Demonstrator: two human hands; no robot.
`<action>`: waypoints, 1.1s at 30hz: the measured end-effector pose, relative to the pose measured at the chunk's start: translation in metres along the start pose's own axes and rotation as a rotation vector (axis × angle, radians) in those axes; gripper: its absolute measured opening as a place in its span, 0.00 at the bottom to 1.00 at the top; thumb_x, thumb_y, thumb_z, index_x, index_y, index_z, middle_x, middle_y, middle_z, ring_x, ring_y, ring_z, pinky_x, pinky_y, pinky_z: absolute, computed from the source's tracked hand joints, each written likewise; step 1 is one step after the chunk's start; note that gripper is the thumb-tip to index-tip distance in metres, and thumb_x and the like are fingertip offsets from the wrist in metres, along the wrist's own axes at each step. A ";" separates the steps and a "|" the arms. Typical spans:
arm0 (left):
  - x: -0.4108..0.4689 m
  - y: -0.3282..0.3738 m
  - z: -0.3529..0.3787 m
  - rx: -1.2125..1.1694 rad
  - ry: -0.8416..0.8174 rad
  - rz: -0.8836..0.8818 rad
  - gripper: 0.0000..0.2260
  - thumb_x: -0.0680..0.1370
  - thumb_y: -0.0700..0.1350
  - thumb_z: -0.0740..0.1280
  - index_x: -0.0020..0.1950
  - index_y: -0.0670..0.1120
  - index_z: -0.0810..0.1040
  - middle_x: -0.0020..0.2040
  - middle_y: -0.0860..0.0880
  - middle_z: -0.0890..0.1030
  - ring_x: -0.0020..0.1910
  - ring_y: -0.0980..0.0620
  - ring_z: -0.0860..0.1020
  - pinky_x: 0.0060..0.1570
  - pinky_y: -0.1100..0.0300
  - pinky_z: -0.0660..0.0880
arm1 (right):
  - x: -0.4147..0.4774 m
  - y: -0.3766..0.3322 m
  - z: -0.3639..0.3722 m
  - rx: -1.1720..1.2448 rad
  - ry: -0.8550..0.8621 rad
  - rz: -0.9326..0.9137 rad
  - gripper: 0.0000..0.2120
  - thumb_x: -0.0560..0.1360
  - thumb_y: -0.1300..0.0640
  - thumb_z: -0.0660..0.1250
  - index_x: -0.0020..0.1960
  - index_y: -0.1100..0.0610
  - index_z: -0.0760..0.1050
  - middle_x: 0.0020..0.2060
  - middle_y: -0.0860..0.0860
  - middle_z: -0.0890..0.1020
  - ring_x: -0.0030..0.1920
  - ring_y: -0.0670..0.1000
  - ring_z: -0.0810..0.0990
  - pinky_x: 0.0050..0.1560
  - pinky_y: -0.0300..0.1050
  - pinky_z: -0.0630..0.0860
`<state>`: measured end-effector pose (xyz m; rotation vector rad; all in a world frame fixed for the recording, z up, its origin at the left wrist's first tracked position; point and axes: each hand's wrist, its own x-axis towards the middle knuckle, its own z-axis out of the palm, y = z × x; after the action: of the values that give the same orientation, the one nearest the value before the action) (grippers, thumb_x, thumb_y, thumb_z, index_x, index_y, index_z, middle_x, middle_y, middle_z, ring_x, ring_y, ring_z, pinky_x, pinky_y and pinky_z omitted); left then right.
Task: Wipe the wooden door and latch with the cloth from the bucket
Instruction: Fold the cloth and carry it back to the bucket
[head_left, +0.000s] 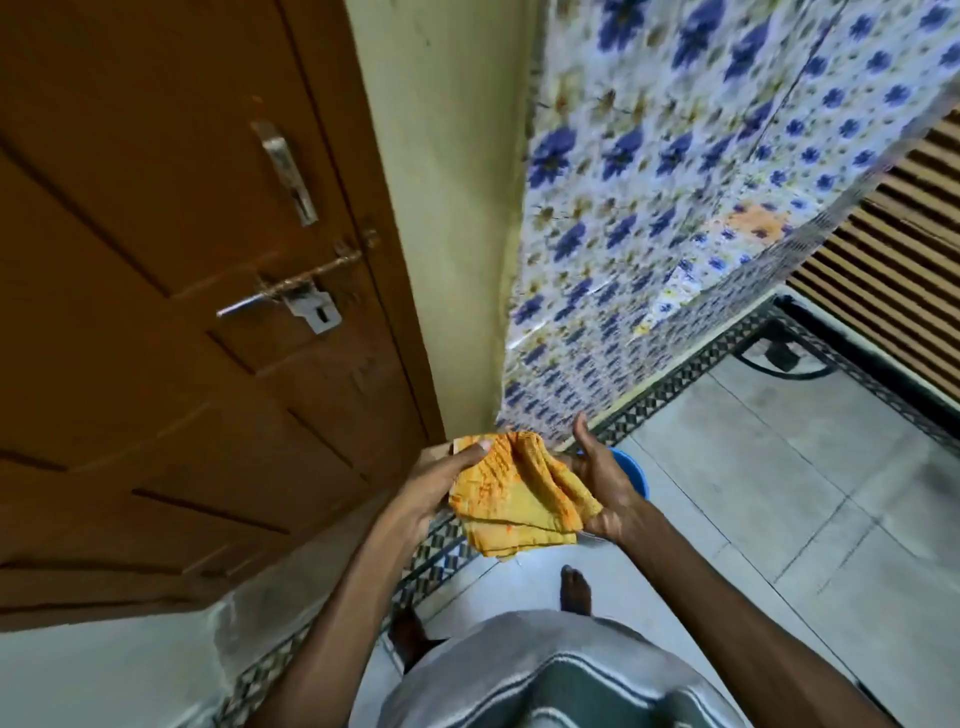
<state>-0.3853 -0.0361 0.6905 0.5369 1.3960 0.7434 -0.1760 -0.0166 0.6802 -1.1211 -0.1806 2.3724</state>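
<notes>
Orange-yellow cloth (514, 499), bunched and folded, held before the body, well apart from door (156, 260) and latch (311, 280) up left. Gripped by left hand (441, 483), thumb pressed on top; cupped at its right edge by right hand (605, 483), thumb raised, fingers curled beneath. Bucket (631, 467) just behind right hand.

Tiled floor (779, 493): blue bucket (631, 470), bare feet (575, 590) standing.

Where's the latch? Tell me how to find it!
Look at the big brown door on the left. Near its right edge, the latch is the rusty brown bar slanting toward the frame. The lever under it and the plate above it are shiny silver.
</notes>
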 end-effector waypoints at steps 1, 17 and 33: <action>0.003 -0.007 0.016 -0.051 0.020 -0.002 0.13 0.79 0.42 0.72 0.62 0.37 0.83 0.57 0.38 0.85 0.50 0.48 0.85 0.51 0.59 0.82 | -0.009 -0.009 -0.016 0.014 -0.010 -0.001 0.43 0.72 0.28 0.55 0.57 0.66 0.82 0.59 0.67 0.81 0.61 0.65 0.80 0.72 0.65 0.63; 0.016 -0.076 0.193 -0.095 0.258 -0.101 0.29 0.76 0.65 0.68 0.71 0.49 0.76 0.66 0.45 0.81 0.63 0.43 0.80 0.67 0.38 0.74 | -0.067 -0.073 -0.147 -0.072 0.102 0.069 0.14 0.79 0.58 0.64 0.62 0.62 0.77 0.56 0.62 0.84 0.52 0.61 0.86 0.54 0.61 0.80; 0.065 -0.085 0.287 -0.179 0.141 -0.173 0.16 0.82 0.45 0.70 0.70 0.46 0.77 0.61 0.46 0.84 0.50 0.51 0.83 0.42 0.60 0.81 | -0.080 -0.173 -0.241 -0.692 0.111 0.124 0.20 0.72 0.75 0.67 0.61 0.61 0.77 0.50 0.55 0.87 0.48 0.54 0.87 0.43 0.44 0.83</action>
<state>-0.0884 -0.0193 0.6188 0.2238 1.4684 0.7676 0.1153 0.0710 0.6348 -1.5963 -0.9726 2.4046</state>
